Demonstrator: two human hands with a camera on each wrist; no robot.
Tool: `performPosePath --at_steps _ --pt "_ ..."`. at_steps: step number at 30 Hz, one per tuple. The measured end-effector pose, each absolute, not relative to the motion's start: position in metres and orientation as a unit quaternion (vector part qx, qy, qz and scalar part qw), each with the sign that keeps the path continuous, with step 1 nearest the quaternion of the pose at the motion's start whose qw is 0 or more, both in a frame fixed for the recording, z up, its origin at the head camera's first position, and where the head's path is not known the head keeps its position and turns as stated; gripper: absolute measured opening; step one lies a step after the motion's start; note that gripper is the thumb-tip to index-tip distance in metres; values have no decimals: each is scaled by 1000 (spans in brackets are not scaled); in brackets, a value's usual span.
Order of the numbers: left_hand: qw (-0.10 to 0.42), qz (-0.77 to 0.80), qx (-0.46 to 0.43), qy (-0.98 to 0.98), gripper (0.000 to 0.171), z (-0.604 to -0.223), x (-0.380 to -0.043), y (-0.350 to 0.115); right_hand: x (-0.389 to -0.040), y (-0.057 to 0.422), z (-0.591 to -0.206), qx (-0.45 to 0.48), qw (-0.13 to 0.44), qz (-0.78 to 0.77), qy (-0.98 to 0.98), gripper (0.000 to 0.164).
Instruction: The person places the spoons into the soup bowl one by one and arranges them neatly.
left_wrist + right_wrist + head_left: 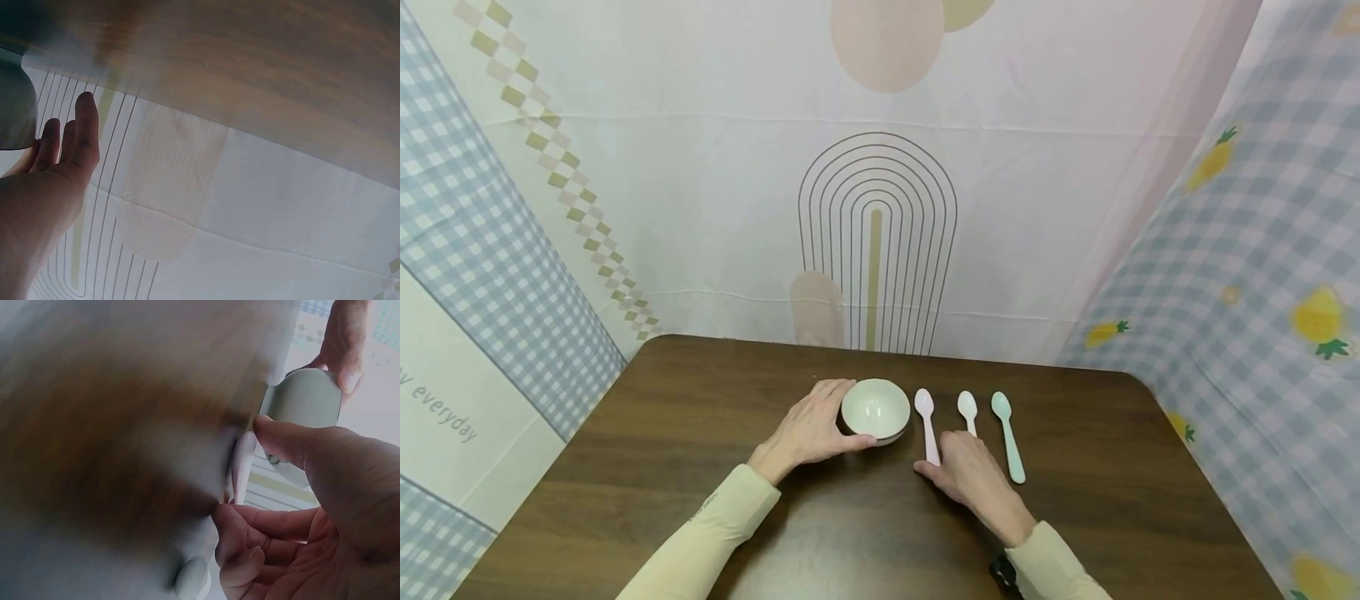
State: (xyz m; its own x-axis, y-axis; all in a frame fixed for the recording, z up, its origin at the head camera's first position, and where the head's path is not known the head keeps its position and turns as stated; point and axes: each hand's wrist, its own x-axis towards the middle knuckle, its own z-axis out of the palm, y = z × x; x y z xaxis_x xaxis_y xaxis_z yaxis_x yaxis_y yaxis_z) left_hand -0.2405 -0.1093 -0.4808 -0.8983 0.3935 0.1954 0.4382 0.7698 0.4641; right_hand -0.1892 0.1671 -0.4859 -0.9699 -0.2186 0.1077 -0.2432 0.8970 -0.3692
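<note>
A pale, glossy bowl [876,410] stands upright on the table. My left hand [811,425] holds it from the left, its thumb along the near side and fingers round the far side. The left wrist view catches only part of the bowl [15,109]. A pale pink spoon [927,421] lies right of the bowl, head pointing away. My right hand [970,471] straddles its handle, the thumb left and the index finger right, with a gap between the tips in the right wrist view. A white spoon [967,406] lies beyond this hand, its handle mostly hidden.
A mint green spoon [1008,437] lies to the right of the white one. Everything rests on a dark brown wooden table [700,392]. A patterned cloth [722,208] hangs behind the table's far edge, with checked cloths at both sides.
</note>
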Motion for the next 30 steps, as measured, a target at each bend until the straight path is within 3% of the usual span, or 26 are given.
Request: performPosePath --at_steps 5,30 --pt "38 -257 -219 -940 104 -480 -240 -108 -189 157 -479 65 -2 184 -981 47" --pt "34 -263 -213 -941 103 -480 -240 -110 -189 153 -480 46 12 197 -979 42"
